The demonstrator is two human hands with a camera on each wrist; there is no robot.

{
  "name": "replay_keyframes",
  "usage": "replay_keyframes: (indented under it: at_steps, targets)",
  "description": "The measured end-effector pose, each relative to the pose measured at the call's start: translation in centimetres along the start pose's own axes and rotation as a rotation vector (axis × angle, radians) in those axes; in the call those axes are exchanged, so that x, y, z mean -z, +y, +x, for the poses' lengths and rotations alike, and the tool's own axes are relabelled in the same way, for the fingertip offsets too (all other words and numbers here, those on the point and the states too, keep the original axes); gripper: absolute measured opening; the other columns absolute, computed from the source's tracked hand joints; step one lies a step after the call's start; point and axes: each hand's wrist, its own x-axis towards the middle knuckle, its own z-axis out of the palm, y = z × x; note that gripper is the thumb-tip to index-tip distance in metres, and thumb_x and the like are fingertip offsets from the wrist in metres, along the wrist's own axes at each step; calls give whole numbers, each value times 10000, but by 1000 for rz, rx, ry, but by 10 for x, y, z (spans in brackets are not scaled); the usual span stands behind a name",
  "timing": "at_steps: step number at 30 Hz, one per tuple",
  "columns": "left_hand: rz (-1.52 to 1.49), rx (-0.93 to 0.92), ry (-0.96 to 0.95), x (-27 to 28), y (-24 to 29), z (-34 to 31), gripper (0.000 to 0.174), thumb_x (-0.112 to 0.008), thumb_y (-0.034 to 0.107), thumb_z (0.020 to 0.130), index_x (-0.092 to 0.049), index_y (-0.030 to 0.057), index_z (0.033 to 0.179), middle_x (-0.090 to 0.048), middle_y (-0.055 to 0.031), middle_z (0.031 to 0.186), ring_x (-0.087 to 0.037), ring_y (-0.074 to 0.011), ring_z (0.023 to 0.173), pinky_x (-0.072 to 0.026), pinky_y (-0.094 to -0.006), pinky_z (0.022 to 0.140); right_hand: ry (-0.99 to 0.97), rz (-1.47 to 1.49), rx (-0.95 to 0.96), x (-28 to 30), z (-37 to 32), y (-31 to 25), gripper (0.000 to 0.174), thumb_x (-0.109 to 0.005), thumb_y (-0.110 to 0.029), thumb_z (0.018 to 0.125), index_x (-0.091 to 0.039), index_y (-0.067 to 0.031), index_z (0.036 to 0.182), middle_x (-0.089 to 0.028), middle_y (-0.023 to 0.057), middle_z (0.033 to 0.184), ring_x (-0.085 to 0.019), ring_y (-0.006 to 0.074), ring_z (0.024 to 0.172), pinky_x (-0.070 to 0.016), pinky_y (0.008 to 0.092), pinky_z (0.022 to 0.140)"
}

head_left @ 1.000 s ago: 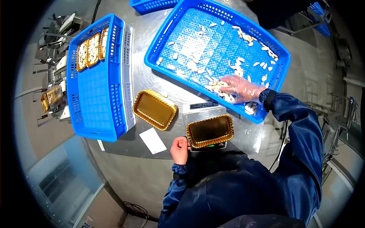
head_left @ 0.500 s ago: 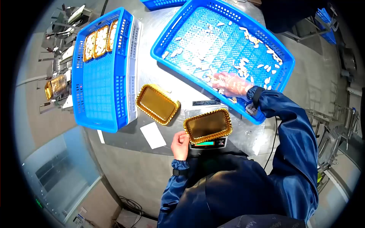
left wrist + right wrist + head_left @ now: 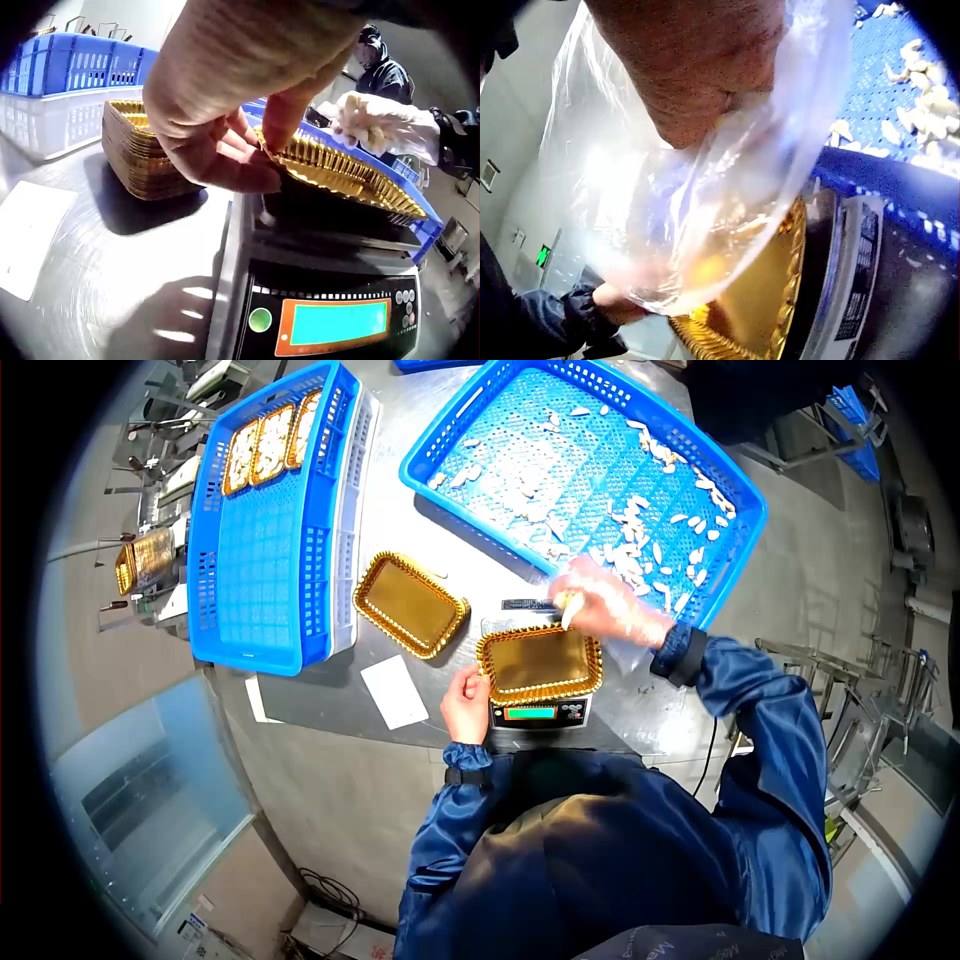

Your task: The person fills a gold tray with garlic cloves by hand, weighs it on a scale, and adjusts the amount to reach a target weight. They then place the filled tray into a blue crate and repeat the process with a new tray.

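In the head view my left hand pinches the left rim of a gold fluted tray. That tray sits on a digital scale with a lit green display, and its floor is bare. The left wrist view shows thumb and fingers at the tray's corner. My right hand, in a clear plastic glove, is over the tray's far edge with its fingers curled round several pale, elongated food pieces. In the right wrist view the loose glove hides most of its fingers.
A large blue crate with scattered pale pieces stands behind the scale. Stacked gold trays and a white paper lie left of it. Farther left, a blue crate holds several filled gold trays. Another person stands beyond.
My right hand has come out of the large blue crate toward the gold tray, carrying pale pieces. The left hand stays at the tray's rim, and the tray sits squarer on the scale.
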Motion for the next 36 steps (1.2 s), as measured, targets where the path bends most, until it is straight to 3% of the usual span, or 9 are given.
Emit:
replay_keyframes:
  at_steps: [6, 10, 15, 17, 19, 24, 27, 29, 36]
  targets:
    - [43, -14, -10, 0, -7, 1, 230, -618, 68, 866, -617, 8, 1088, -637, -16, 800, -554, -53, 682, -475, -212, 609, -479, -23, 133, -1, 9, -50, 423, -673, -322, 795, -605, -219, 1199, -566, 132, 1124, -595, 315, 1007, -514, 389, 795]
    - [-26, 12, -25, 0, -9, 1, 219, -607, 56, 874, -620, 18, 1090, -646, -18, 813, -567, -54, 708, -479, -212, 640, -263, -18, 136, 22, 70, 23, 368, -615, -350, 864, -625, -129, 1158, -621, 114, 1066, -601, 294, 1012, -485, 383, 846]
    - [-87, -19, 15, -1, -2, -1, 230, -651, 70, 838, -639, 29, 1063, -662, -38, 764, -608, -84, 699, -490, -243, 664, -142, -398, 19, -9, 131, 127, 460, -534, -400, 889, -511, -193, 1299, -383, 136, 1420, -417, 328, 1268, -389, 434, 1013]
    - [-18, 45, 6, 1, -2, -1, 222, -653, 75, 842, -641, 29, 1059, -663, -37, 774, -603, -84, 700, -488, -242, 663, -232, -525, 184, -29, 118, 119, 457, -563, -332, 867, -523, -139, 1279, -413, 172, 1389, -421, 356, 1256, -357, 445, 1039]
    - [-40, 32, 7, 0, -9, 1, 217, -650, 92, 849, -643, 32, 1058, -660, -33, 769, -599, -81, 695, -487, -240, 659, -418, -223, 178, -35, 96, 115, 482, -595, -170, 809, -503, -70, 1271, -410, 166, 1377, -341, 346, 1313, -321, 459, 1061]
    - [-183, 110, -9, 11, -18, 0, 171, -639, 143, 872, -651, 35, 1004, -650, -19, 756, -583, -69, 678, -491, -241, 637, -697, -397, 159, 28, 6, 99, 659, -724, -212, 692, -485, -183, 1305, -372, 98, 1426, -311, 291, 1346, -253, 507, 1092]
    - [378, 144, -101, 43, -49, -18, 173, -674, 235, 805, -646, 68, 844, -666, -82, 757, -636, -223, 668, -497, -327, 629, -652, -596, 101, 26, -38, 100, 767, -779, -204, 622, -464, -254, 1320, -364, 82, 1430, -307, 286, 1348, -268, 509, 1072]
    - [612, 171, -400, 54, -71, -37, 233, -707, 298, 751, -641, 80, 802, -669, -107, 789, -637, -292, 734, -495, -372, 657, -596, -579, 42, 25, -46, 95, 778, -767, -172, 645, -432, -327, 1329, -347, 73, 1445, -317, 283, 1339, -309, 523, 1038]
    - [963, 187, -533, 1, -118, -52, 488, -677, 554, 718, -682, 78, 823, -672, -147, 805, -647, -326, 791, -508, -415, 698, -359, -421, 63, 26, -57, 101, 388, -520, -59, 854, -541, -201, 1214, -517, 119, 1173, -532, 302, 1076, -444, 364, 922]
